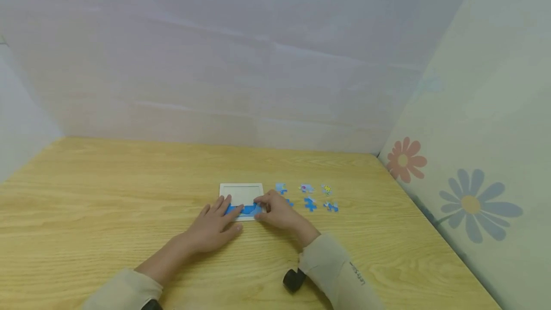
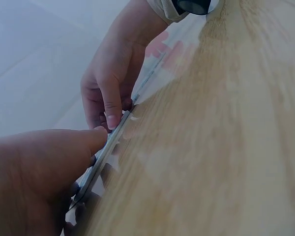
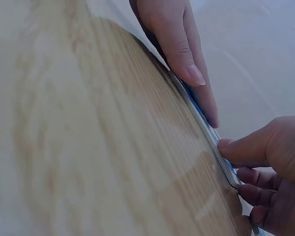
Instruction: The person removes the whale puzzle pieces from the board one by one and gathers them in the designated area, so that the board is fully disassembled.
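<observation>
A white puzzle frame [image 1: 241, 185] lies on the table, with joined blue puzzle pieces [image 1: 247, 210] along its near side and a bare backing in its far part. My left hand [image 1: 211, 228] rests on the frame's left side, fingers spread and fairly straight over the blue pieces. At the near right corner, my right hand [image 1: 277, 212] has its thumb and index finger bent around a blue puzzle piece [image 1: 258, 208]. In the right wrist view, the right thumb [image 3: 228, 145] sits at the frame's edge [image 3: 206, 129] with the other fingers curled beside the corner.
Several loose puzzle pieces [image 1: 306, 188] lie in two rows right of the frame, one partly behind the right hand. A piece with a yellow flower [image 1: 327, 189] is at the far right. Pale sheets [image 1: 215, 85] wall the wooden table [image 1: 129, 195] at back and sides.
</observation>
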Tool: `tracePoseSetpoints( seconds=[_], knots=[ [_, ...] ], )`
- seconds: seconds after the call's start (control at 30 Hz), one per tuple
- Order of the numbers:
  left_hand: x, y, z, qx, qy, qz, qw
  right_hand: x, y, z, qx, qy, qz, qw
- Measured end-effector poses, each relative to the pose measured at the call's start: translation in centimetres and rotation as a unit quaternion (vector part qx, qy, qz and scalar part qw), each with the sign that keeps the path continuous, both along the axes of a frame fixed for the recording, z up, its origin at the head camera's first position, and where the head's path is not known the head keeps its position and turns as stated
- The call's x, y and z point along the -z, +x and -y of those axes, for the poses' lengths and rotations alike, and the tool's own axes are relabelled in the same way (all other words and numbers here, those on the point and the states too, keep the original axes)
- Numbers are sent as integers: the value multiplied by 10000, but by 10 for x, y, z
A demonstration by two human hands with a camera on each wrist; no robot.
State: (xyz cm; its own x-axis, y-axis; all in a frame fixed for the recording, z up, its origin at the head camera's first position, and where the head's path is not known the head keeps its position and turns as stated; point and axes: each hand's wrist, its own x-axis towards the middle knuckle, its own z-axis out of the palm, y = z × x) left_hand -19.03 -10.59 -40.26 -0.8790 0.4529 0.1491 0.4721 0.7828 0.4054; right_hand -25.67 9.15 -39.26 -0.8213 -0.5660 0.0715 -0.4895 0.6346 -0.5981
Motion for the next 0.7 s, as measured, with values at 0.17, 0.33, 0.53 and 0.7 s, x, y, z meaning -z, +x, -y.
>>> tracePoseSetpoints(
  seconds=[0.17,0.33,0.53,0.7],
  knots=[
    [0,1,0,23,-108,-22,9999,0,1,2,79,105,102,9999],
    [-1,1,1,34,-141,-4,9999,0,0,3,146,304,3,9994],
    [0,1,2,36,-227,28,9997,-2,-2,6,147,363,-19,9992],
    [-1,1,2,66,-227,48,9997,-5,0,8,144,313,3,9994]
  ],
)
